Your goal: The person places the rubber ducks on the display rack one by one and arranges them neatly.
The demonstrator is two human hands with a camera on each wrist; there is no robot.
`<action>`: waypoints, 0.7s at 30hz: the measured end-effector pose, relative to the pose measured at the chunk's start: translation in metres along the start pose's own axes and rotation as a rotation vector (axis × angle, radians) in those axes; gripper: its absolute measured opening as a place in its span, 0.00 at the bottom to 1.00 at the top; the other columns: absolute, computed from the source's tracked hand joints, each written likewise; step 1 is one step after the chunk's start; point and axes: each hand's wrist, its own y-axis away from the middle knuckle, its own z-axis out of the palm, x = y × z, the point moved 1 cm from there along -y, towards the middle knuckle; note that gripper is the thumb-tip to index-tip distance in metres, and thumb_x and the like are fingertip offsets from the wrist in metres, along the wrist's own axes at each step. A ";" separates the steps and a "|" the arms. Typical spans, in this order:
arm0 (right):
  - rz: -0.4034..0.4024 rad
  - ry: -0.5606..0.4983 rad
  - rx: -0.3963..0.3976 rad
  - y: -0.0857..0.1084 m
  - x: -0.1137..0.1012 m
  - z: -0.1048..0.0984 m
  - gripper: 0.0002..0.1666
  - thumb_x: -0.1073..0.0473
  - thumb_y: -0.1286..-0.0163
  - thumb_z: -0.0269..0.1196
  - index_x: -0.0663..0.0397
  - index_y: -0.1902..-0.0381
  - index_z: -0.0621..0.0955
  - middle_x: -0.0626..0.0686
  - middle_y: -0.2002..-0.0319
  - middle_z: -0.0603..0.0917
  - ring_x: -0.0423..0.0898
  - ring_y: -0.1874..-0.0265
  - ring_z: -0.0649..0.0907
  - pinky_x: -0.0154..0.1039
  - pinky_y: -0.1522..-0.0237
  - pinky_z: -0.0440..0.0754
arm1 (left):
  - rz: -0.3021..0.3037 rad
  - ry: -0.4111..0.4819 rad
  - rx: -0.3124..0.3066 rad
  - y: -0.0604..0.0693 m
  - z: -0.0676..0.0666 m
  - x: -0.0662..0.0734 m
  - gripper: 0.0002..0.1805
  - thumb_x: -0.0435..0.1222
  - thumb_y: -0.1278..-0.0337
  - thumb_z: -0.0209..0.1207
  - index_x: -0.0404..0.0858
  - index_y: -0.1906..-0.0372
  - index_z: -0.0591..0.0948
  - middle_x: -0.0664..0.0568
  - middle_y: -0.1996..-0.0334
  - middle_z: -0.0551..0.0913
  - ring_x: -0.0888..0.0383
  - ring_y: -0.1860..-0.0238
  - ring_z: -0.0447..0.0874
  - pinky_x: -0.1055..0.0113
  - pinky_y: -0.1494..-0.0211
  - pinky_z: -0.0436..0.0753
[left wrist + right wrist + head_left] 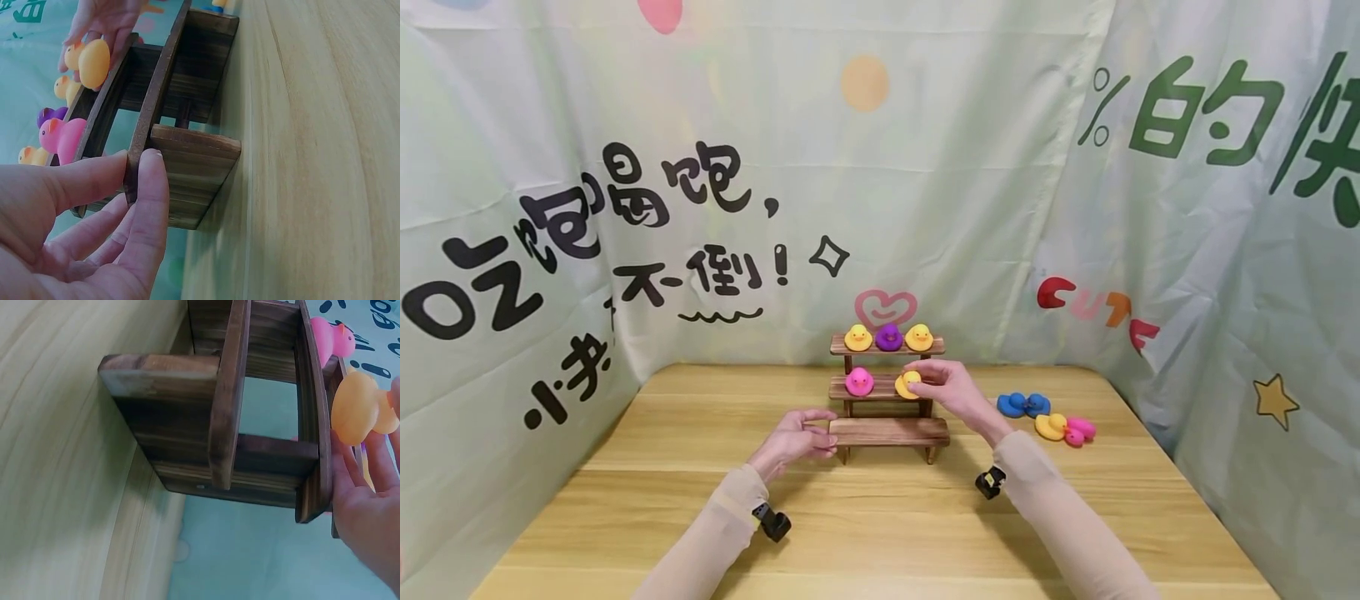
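Note:
A three-tier wooden display stand (889,432) is on the table. My left hand (793,436) pinches the left end of its lowest board between thumb and fingers, seen close up in the left wrist view. With my right hand (953,390) I hold a yellow rubber duck (907,384) at the right part of the middle tier; whether it touches the board I cannot tell. A pink duck (860,382) sits on the left of that tier. Along the top tier are a yellow duck (858,337), a purple duck (890,337) and another yellow duck (919,337).
Right of the stand, two blue ducks (1015,405) lie on the wooden table (880,533). Near them are a yellow duck (1051,427) and pink ducks (1078,431), touching one another. A printed cloth (925,167) hangs behind the table and along its sides.

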 end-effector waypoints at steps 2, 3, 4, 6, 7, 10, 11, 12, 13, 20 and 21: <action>-0.002 0.002 0.009 -0.001 -0.001 0.002 0.22 0.56 0.33 0.67 0.56 0.43 0.81 0.59 0.46 0.84 0.42 0.50 0.83 0.33 0.49 0.84 | 0.000 -0.004 0.004 0.000 0.000 0.000 0.28 0.20 0.43 0.59 0.25 0.35 0.69 0.41 0.65 0.85 0.54 0.69 0.87 0.61 0.57 0.90; -0.006 -0.001 0.016 -0.002 -0.001 0.004 0.22 0.56 0.33 0.67 0.56 0.43 0.81 0.59 0.46 0.84 0.43 0.50 0.83 0.33 0.49 0.84 | 0.001 -0.006 0.004 0.000 0.000 0.001 0.28 0.20 0.43 0.59 0.25 0.35 0.69 0.41 0.65 0.85 0.54 0.69 0.87 0.61 0.57 0.90; -0.012 -0.003 0.024 -0.003 -0.001 0.006 0.22 0.57 0.33 0.67 0.56 0.43 0.81 0.59 0.46 0.84 0.44 0.50 0.83 0.33 0.50 0.84 | 0.000 -0.004 0.006 0.001 0.001 0.001 0.28 0.20 0.43 0.59 0.25 0.35 0.69 0.41 0.65 0.85 0.54 0.69 0.87 0.61 0.57 0.90; -0.022 -0.006 0.041 -0.005 -0.001 0.008 0.22 0.57 0.33 0.67 0.57 0.42 0.80 0.60 0.46 0.84 0.44 0.50 0.83 0.31 0.51 0.84 | 0.002 -0.005 0.004 0.001 0.001 0.001 0.28 0.19 0.44 0.59 0.26 0.36 0.69 0.41 0.65 0.85 0.54 0.69 0.87 0.60 0.56 0.90; -0.026 -0.010 0.050 -0.006 0.000 0.011 0.22 0.58 0.33 0.67 0.58 0.42 0.80 0.60 0.46 0.84 0.44 0.51 0.83 0.31 0.53 0.84 | 0.003 -0.005 0.004 0.001 0.001 0.001 0.29 0.19 0.44 0.59 0.26 0.36 0.69 0.41 0.65 0.84 0.54 0.69 0.87 0.59 0.56 0.90; -0.021 -0.010 0.063 -0.009 0.000 0.017 0.22 0.59 0.34 0.67 0.58 0.43 0.80 0.61 0.46 0.84 0.45 0.51 0.84 0.33 0.54 0.86 | 0.007 -0.003 0.006 0.002 0.002 0.000 0.29 0.19 0.46 0.59 0.26 0.36 0.69 0.41 0.65 0.84 0.54 0.69 0.87 0.56 0.54 0.90; -0.014 -0.008 0.065 -0.011 0.000 0.018 0.22 0.60 0.34 0.67 0.58 0.43 0.80 0.60 0.46 0.84 0.45 0.51 0.84 0.35 0.53 0.86 | 0.006 -0.003 0.007 0.002 0.002 -0.001 0.29 0.19 0.46 0.60 0.26 0.36 0.69 0.41 0.65 0.84 0.54 0.69 0.86 0.55 0.53 0.90; -0.007 -0.007 0.067 -0.012 0.000 0.020 0.22 0.60 0.34 0.67 0.58 0.43 0.81 0.60 0.46 0.84 0.45 0.51 0.84 0.36 0.53 0.86 | 0.007 -0.004 0.010 0.002 0.001 -0.001 0.29 0.19 0.46 0.60 0.25 0.36 0.69 0.41 0.65 0.84 0.54 0.69 0.86 0.55 0.53 0.90; -0.001 -0.004 0.070 -0.013 -0.001 0.021 0.22 0.60 0.35 0.68 0.58 0.44 0.81 0.60 0.47 0.84 0.47 0.50 0.84 0.37 0.52 0.86 | 0.008 -0.005 0.013 0.002 0.001 -0.001 0.29 0.19 0.45 0.60 0.25 0.36 0.69 0.41 0.65 0.84 0.54 0.69 0.86 0.55 0.53 0.90; 0.018 0.026 0.065 -0.021 -0.005 0.028 0.21 0.63 0.36 0.68 0.57 0.44 0.82 0.58 0.47 0.85 0.55 0.46 0.82 0.33 0.53 0.85 | 0.008 0.003 0.010 0.000 0.001 -0.001 0.29 0.19 0.45 0.59 0.26 0.36 0.69 0.42 0.66 0.84 0.55 0.70 0.86 0.57 0.54 0.90; 0.019 0.028 0.063 -0.022 -0.005 0.028 0.21 0.62 0.36 0.68 0.57 0.44 0.81 0.58 0.47 0.85 0.56 0.45 0.81 0.32 0.53 0.85 | 0.009 0.003 0.008 0.000 0.001 -0.001 0.29 0.19 0.45 0.59 0.26 0.35 0.69 0.42 0.67 0.84 0.55 0.70 0.86 0.57 0.55 0.90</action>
